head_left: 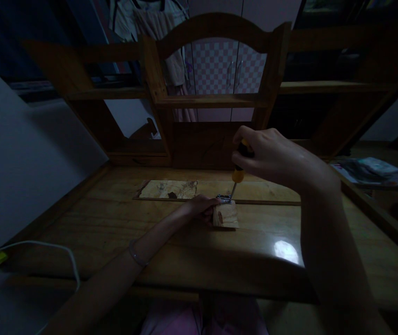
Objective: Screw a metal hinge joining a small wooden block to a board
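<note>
From my head view, my right grip [267, 151] is closed around the black-and-yellow handle of a screwdriver [238, 175], with no gap left to spare. I hold it high on the handle, presumably so I can turn and press, and the shaft leans only a little, running down to the right end of a small metal fitting [224, 200]. The tip seems to meet it, though the dim light hides the exact seat.

My left grip [201, 207] is pinched nearly closed on the left edge of a small wooden block [228, 217], thumb reaching onto the fitting at the block's far edge. I judge this steadies both against the push from above. The block is at the middle of the desk [132, 237], in front of me, just beside a long strip [272, 191], where both arms reach it comfortably.
</note>
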A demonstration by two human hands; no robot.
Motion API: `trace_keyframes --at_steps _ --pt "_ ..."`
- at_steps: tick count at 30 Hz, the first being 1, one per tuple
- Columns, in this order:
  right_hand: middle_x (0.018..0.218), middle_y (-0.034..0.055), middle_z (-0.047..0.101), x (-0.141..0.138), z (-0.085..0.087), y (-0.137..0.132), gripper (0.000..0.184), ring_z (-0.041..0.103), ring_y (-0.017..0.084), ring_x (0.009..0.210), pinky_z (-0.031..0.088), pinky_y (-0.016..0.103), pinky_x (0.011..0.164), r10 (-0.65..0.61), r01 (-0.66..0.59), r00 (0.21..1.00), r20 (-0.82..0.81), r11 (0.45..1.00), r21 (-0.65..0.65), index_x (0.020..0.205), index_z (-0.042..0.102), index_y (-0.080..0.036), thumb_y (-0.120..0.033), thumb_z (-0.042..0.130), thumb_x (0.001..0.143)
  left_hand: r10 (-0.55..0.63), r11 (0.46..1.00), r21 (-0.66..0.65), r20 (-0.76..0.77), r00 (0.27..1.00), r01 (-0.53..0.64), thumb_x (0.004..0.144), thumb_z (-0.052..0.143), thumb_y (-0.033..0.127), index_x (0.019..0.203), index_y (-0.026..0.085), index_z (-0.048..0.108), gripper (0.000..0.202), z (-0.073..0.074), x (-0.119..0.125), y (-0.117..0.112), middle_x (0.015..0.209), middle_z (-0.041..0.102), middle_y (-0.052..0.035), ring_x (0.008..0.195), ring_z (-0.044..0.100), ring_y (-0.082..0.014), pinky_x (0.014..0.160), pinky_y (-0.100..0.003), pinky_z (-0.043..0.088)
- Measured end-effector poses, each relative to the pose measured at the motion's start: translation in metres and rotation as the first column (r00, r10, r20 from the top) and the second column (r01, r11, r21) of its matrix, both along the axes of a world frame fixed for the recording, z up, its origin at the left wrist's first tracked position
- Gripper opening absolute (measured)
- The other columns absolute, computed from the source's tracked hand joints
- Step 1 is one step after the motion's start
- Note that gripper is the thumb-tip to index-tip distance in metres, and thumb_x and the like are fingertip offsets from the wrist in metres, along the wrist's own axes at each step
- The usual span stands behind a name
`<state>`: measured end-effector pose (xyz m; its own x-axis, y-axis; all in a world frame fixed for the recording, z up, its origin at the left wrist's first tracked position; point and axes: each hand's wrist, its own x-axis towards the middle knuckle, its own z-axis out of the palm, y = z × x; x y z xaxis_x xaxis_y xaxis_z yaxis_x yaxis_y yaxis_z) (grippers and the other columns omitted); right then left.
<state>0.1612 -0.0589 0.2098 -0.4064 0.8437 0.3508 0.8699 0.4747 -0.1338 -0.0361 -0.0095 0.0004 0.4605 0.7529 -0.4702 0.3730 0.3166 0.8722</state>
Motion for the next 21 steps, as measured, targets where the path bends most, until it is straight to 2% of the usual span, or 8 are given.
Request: trace_keyframes --at_steps 3,7,10,13,16,21 --pt "0.097 0.0103 0.069 0.0015 0.0009 -0.0004 0.022 0.065 0.028 0.092 0.047 0.039 0.081 -0.007 0.007 1.000 -0.020 1.000 -0.008 0.104 0.060 -0.020 -0.036 0.052 0.091 0.022 0.998 -0.056 0.048 0.999 -0.019 0.071 0.068 0.073 0.049 0.020 0.042 0.064 0.0016 0.0004 0.0000 0.041 0.040 0.0044 0.038 0.048 -0.0122 0.047 -0.028 0.047" --pt "0.105 0.0102 0.068 0.0025 0.0023 0.0009 0.020 0.062 0.028 0.102 0.046 0.039 0.085 0.062 -0.063 0.998 -0.027 0.998 -0.028 0.104 0.061 -0.021 -0.033 0.053 0.090 0.015 0.998 -0.067 0.069 0.997 -0.010 0.073 0.069 0.070 0.047 0.020 0.042 0.062 0.0035 0.0001 -0.0005 0.041 0.039 0.0046 0.037 0.048 -0.0123 0.047 -0.029 0.048" --pt "0.097 0.0085 0.067 0.0006 0.0017 0.0016 0.018 0.063 0.026 0.093 0.045 0.037 0.080 0.080 -0.080 0.997 -0.012 0.997 -0.023 0.102 0.060 -0.020 -0.032 0.053 0.090 -0.027 0.998 -0.053 0.110 0.994 0.033 0.073 0.069 0.070 0.047 0.020 0.042 0.063 0.0055 -0.0002 -0.0015 0.041 0.039 0.0043 0.038 0.048 -0.0119 0.045 -0.027 0.045" --pt "0.088 0.0073 0.066 -0.0018 -0.0001 0.0010 0.017 0.063 0.024 0.083 0.043 0.035 0.072 0.045 -0.045 0.999 0.014 0.999 -0.001 0.098 0.059 -0.020 -0.034 0.051 0.092 -0.056 0.997 -0.049 0.139 0.989 0.064 0.073 0.069 0.070 0.047 0.020 0.041 0.063 0.0063 -0.0004 -0.0022 0.040 0.039 0.0045 0.037 0.048 -0.0111 0.043 -0.025 0.040" --pt "0.085 0.0068 0.065 -0.0028 -0.0012 -0.0001 0.018 0.062 0.024 0.081 0.041 0.034 0.070 0.020 -0.020 0.999 0.026 0.999 0.025 0.098 0.057 -0.021 -0.037 0.051 0.092 -0.042 0.998 -0.052 0.113 0.993 0.048 0.075 0.067 0.071 0.048 0.020 0.040 0.064 0.0050 -0.0011 -0.0019 0.041 0.039 0.0045 0.038 0.049 -0.0108 0.043 -0.024 0.038" --pt "0.096 0.0086 0.066 -0.0022 -0.0002 -0.0011 0.025 0.062 0.026 0.091 0.044 0.036 0.078 0.045 -0.045 0.999 0.007 0.999 -0.005 0.104 0.055 -0.020 -0.039 0.056 0.088 -0.025 0.999 -0.019 0.047 0.999 0.026 0.079 0.063 0.070 0.050 0.019 0.042 0.063 0.0023 -0.0024 -0.0006 0.042 0.043 0.0035 0.040 0.051 -0.0111 0.045 -0.023 0.039"
